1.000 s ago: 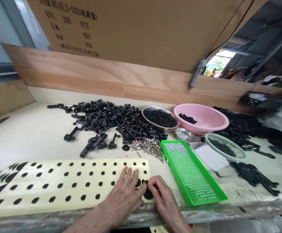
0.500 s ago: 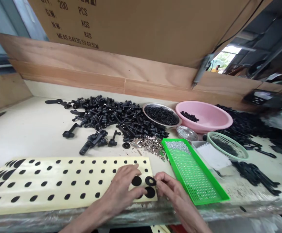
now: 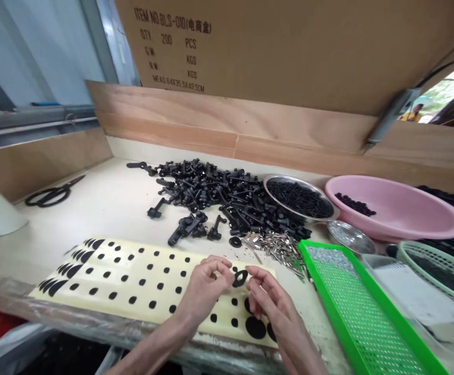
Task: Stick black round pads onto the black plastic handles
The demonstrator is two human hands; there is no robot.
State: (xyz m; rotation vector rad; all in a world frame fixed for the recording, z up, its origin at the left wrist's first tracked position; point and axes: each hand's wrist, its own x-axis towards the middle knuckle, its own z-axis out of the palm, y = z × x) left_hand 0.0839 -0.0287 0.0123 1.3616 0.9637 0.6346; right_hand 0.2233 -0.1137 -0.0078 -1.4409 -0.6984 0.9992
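In the head view, the black ring (image 3: 240, 278) sits in the gap between your two hands, above the yellow sheet (image 3: 125, 289) on the bench (image 3: 105, 208). Your right hand (image 3: 269, 299) is nearer: its grip looks narrow, thumb and forefinger pinched on the ring's upper right edge. The ring appears tilted, and its long axis, as you see it, slants from lower left to upper right, so its body lies to the left of that pinch. Your left hand (image 3: 207, 286) is just beside the ring's other side, fingertips gathered; you cannot tell from here whether they touch it. The large black disc (image 3: 255, 327) lies on the sheet, nearer you and below your right fingers.
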